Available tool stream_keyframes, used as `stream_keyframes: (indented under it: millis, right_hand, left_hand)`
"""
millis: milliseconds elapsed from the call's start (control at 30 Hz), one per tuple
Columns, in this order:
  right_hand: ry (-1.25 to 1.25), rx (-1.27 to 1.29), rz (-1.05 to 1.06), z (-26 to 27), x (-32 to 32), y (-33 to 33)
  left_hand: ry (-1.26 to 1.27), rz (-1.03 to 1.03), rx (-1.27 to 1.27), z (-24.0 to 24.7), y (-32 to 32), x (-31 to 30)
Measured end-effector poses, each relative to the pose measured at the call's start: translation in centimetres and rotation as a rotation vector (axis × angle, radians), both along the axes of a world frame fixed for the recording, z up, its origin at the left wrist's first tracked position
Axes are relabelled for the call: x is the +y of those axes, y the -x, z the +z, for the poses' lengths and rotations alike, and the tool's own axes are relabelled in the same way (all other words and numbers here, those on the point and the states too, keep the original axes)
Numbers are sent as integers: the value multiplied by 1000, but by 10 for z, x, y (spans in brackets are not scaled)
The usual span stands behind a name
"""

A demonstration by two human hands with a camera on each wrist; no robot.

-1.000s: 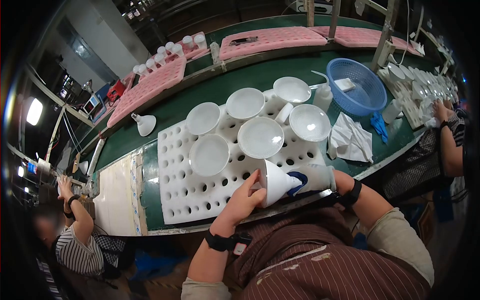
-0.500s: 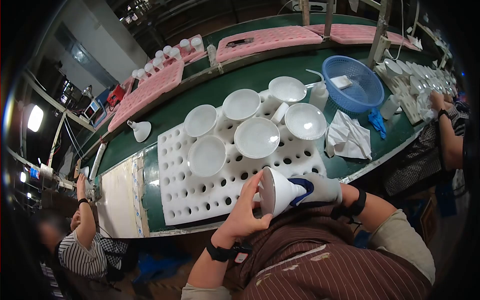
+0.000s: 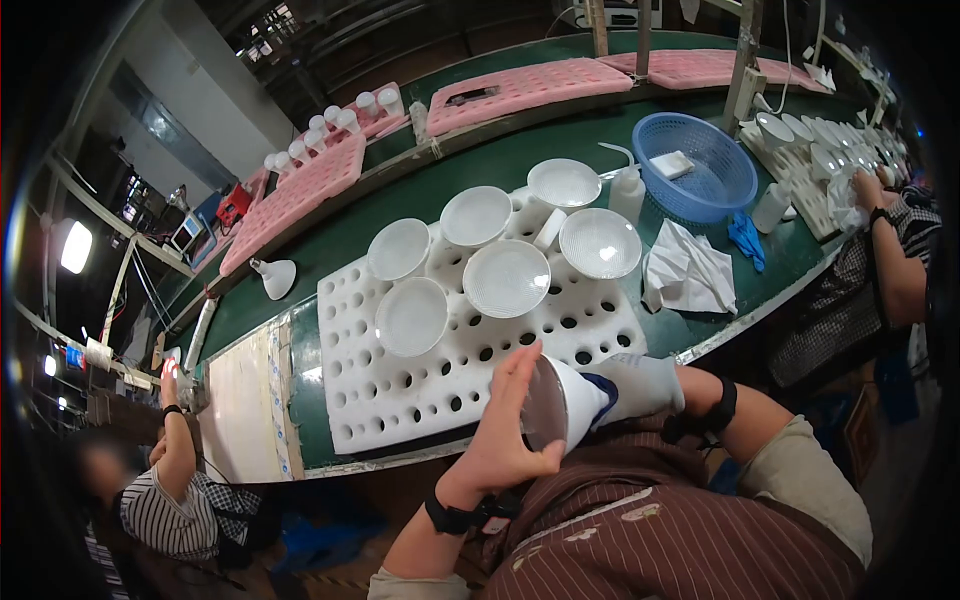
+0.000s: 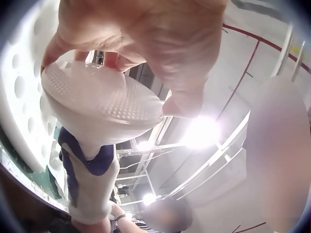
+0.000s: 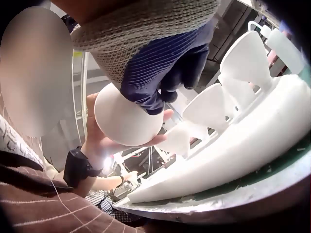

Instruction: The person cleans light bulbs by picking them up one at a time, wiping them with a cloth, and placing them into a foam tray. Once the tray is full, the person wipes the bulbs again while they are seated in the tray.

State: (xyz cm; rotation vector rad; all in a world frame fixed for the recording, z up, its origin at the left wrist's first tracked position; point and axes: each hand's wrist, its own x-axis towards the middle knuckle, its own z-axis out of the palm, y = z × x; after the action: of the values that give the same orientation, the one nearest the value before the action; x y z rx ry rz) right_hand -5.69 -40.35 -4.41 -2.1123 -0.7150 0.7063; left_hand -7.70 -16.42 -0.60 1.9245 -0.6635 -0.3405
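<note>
A white reflector bulb [image 3: 580,400] with a wide ribbed lens is held between my two hands, tilted on its side near the bench's front edge. My bare left hand [image 3: 505,430] spans the lens, its fingers on one side of the rim and the thumb on the other, as the left wrist view shows. The right hand [image 3: 635,385], in a white glove with dark blue coating, grips the narrow neck; the base is hidden in the glove. Behind them, several similar bulbs [image 3: 507,278] stand lens up in a white foam tray [image 3: 362,438] full of holes.
Another bulb [image 3: 277,278] lies on the green bench. Right of the tray are a crumpled white cloth [image 3: 690,265], a squeeze bottle [image 3: 627,195] and a blue basket [image 3: 700,200]. Pink foam trays [image 3: 530,95] line the back. Other people work at both sides.
Both hands and the bulb have shifted slightly right and toward the body. My left fingers have spread wider across the lens, which has turned more toward the left palm.
</note>
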Motion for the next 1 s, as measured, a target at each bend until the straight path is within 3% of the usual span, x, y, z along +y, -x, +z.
stream_keyframes:
  millis: [67, 200, 500, 700, 767, 1000]
  right_hand:
    - [-159, 86, 4, -4, -4, 1]
    - [-6, 60, -74, 13, 6, 6]
    - [-167, 137, -184, 4, 11, 6]
    - [-141, 46, -119, -2, 7, -1]
    - [13, -48, -150, 6, 12, -1]
    - [-97, -126, -197, -8, 17, -6]
  left_hand:
    - [27, -24, -18, -3, 1, -1]
    - [128, 5, 20, -10, -5, 2]
    - [303, -2, 304, -24, -13, 5]
    - [288, -98, 272, -29, -16, 8]
    - [393, -38, 371, -30, -16, 4]
    - [476, 84, 479, -28, -20, 1]
